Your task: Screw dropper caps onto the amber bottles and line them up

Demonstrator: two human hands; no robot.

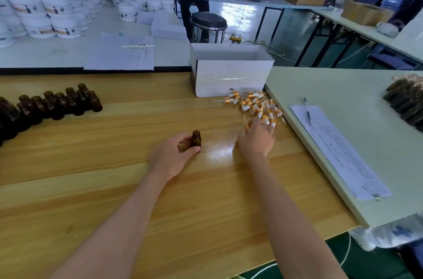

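Amber glass bottle [196, 139], uncapped, upright: my left hand [174, 153] grips it, presumably steadying for capping. Right hand [256, 139] reaches onto gold-collared white-bulbed dropper caps [256, 104]; I cannot tell its grip.

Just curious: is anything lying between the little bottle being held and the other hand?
No. In the head view only bare, shiny wooden table separates the amber bottle from the right hand.

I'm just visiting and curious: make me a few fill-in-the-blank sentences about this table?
The left hand grips an amber bottle with no ____ on it.
The right hand touches a pile of dropper caps with ____ collars.
The open box behind that pile is ____.
More amber bottles stand far to the ____ on the wooden table.
Missing: cap; gold; white; left.
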